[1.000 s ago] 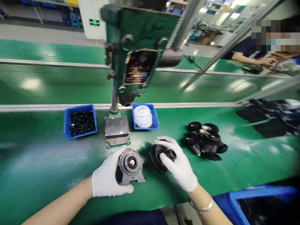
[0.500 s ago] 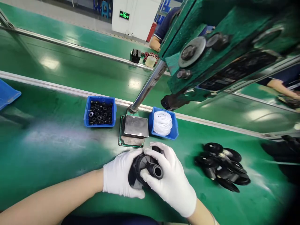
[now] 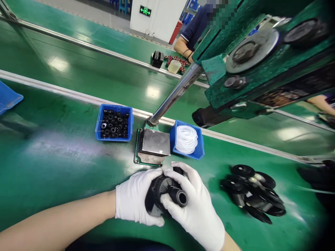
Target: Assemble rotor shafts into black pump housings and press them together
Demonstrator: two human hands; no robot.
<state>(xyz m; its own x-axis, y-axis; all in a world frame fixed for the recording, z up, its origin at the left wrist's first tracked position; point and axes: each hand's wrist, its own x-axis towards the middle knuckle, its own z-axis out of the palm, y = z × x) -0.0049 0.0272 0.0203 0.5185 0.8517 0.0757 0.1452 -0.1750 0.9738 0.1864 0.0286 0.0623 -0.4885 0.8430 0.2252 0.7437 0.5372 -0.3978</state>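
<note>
Both my hands wear white gloves and grip one black plastic housing (image 3: 165, 186) with a short round pipe stub that points to the lower right. My left hand (image 3: 140, 198) wraps its left side, thumb on top. My right hand (image 3: 195, 205) curls over the right side, with the thumb below the stub and the fingers across the top. The gloves cover much of the part, and its underside is hidden. Just beyond the hands stands the press's metal block (image 3: 155, 142) on a green base.
A blue bin of small black rings (image 3: 114, 123) stands left of the press column (image 3: 178, 92); a blue bin of white rings (image 3: 186, 139) stands right. Black disc-like parts (image 3: 253, 191) lie in a pile at right. The green press head (image 3: 235, 69) overhangs. A co-worker's arm (image 3: 184, 47) shows across the bench.
The whole view has shifted slightly, so the bench things sit a little further right and the press head looks larger. Both hands keep their hold on the black housing.
</note>
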